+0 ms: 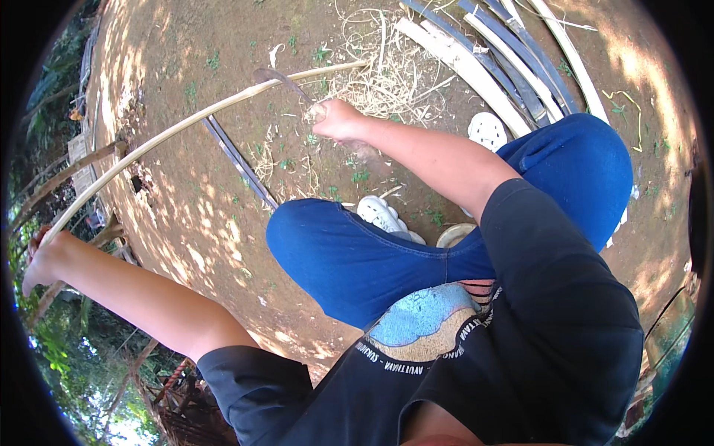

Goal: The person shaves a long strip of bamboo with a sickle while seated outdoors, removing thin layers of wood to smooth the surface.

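A long, pale bamboo strip runs from the far left up to the pile of shavings, bent by the lens. At its near end, my left hand is closed around it with the arm stretched out, some fingers hidden at the picture's rim. My right hand grips the handle of a knife with a dark, slightly curved blade. That blade lies across the strip near its far end, seemingly touching it. Thin curled shavings are heaped on the ground beyond my right hand.
Several split bamboo lengths, pale and dark, lie at the upper right. Another dark split length rests by my left knee. White clogs are on my feet on bare earth. Branches and greenery stand at the left edge.
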### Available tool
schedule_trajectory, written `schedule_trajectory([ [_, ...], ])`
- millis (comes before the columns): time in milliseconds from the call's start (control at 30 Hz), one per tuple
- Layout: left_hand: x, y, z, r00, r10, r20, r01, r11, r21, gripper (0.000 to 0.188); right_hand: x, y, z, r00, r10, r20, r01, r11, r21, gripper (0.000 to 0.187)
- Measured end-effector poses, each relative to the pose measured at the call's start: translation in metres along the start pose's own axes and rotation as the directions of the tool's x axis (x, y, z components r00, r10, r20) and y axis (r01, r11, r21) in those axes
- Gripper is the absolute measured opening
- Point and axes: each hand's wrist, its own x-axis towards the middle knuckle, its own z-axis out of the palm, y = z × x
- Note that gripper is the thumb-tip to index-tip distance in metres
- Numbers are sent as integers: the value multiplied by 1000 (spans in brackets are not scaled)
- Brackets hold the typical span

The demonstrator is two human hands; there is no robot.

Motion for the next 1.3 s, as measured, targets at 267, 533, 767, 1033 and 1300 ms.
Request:
schedule_trajectory([
  [267,9,16,-13,996,30,-85,-24,997,71,72,-33,-48,15,875,-484,-20,471,859,-201,22],
  [533,6,5,-18,1000,-14,11,12,995,101,75,16,33,-22,998,33,48,-31,999,-45,31],
  [767,10,-4,-21,1000,26,-2,-25,997,69,74,-21,-28,8,960,-281,-8,274,941,-197,23],
  [1033,13,-6,-28,997,-27,-79,40,985,166,73,6,34,-29,993,10,-117,-42,960,-276,25],
  [1300,41,-11,-32,1000,0,-26,3,992,122,76,-21,-47,12,945,-316,77,326,922,-211,19],
])
